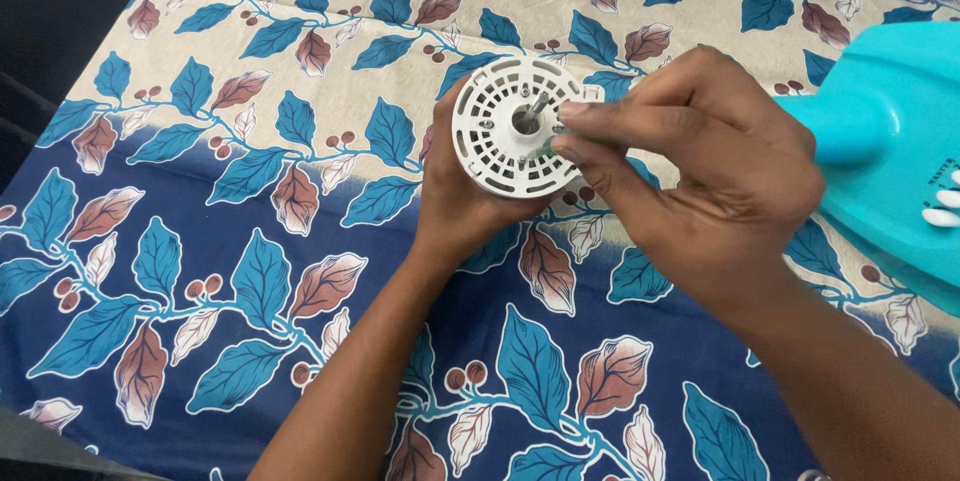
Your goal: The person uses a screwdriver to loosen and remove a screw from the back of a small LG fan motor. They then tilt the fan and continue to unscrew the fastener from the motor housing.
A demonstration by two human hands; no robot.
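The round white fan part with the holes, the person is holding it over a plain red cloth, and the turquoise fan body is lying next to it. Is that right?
Not quite. The round white fan part and the turquoise fan body are as you say, but the cloth isn't plain red. The head view shows it patterned with blue and brown leaves on cream and dark blue.

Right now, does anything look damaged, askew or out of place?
Nothing stands out. The left hand cups the round white slotted plastic housing from behind, the right hand pinches near its metal shaft, and the turquoise plastic body lies beside them.
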